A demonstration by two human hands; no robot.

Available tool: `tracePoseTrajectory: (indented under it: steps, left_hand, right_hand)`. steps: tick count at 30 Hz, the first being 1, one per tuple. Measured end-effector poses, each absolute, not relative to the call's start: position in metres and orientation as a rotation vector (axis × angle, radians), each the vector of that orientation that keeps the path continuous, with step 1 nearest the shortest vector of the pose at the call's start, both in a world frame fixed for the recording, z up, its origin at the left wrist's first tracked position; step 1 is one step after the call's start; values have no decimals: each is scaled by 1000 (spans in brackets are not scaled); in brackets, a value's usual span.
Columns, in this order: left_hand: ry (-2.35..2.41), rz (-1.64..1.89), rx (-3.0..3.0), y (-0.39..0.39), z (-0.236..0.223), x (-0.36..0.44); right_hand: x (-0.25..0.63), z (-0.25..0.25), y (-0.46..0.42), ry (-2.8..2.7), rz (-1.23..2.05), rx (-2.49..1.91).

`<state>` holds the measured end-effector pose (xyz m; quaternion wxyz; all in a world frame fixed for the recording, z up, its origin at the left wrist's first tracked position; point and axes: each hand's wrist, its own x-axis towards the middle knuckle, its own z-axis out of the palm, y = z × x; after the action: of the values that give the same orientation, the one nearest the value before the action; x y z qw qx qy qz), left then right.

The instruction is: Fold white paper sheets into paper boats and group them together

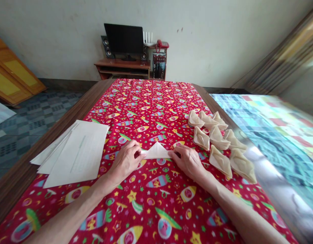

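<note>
A folded white paper boat (157, 151), flat with a pointed peak in its middle, lies just above the red patterned cloth (151, 125). My left hand (130, 155) pinches its left end between thumb and fingers. At the opposite end, my right hand (187, 157) grips the paper the same way. Left of my left hand is a stack of white paper sheets (80, 154), fanned out, the top one with faint print. To the right of my right hand stand several folded paper boats (219, 161) in a cluster.
Brown wooden table edges (95, 93) show beside the cloth. Along the right is a bed with a checked cover (273, 125). Against the far wall, a desk (123, 64) carries a monitor (124, 39), speakers and a red telephone (161, 44).
</note>
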<state>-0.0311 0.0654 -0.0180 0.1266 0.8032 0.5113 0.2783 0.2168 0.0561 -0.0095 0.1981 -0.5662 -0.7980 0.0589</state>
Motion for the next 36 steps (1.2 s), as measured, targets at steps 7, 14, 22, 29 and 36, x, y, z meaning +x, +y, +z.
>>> tracePoseTrajectory:
  steps: [7,14,22,29,36]
  left_hand:
    - [1508,870,2411,69,-21,-31]
    - [1057,509,2805,49,-12,-12]
    - [1068,407,2770,33,-19,-5]
    - [1094,350,2741,30,-11,-2]
    - [1042,458,2736,30,-15,-1]
  right_hand:
    - [213,-8,58,-2262,132,-1633]
    - [214,-9,57,-2272,101,-1640]
    - [213,-9,57,-2260,81,-1633]
    - [214,-11,55,-2230,-27,-1585]
    - [203,-13,25,-2492,-219,-984]
